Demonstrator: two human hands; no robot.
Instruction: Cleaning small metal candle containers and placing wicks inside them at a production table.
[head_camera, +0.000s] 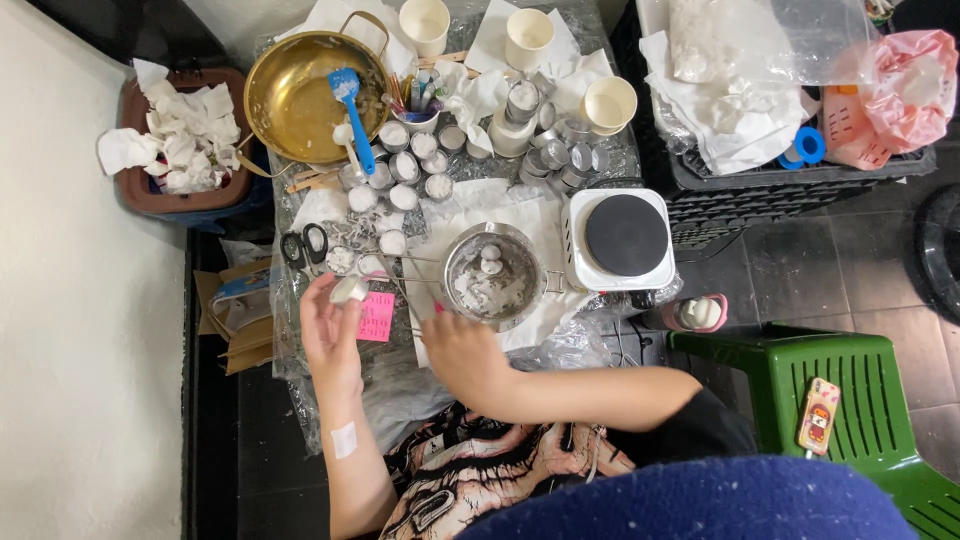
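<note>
Head view: we see a small white tealight cup pinched in the fingertips of the left hand, just at nine o'clock of the steel bowl of white wax pieces. The right hand rests at the bowl's six o'clock rim, fingers curled; whether it grips anything we cannot tell. We judge the cup is best kept level and close over the bowl. The right fingertips are hidden, and the cup's contents are too small to read.

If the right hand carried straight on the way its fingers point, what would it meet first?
Probably the steel pot holding white wax lumps: the right hand points up-table at its near rim, nothing visibly between, though height above the table is unclear.
</note>
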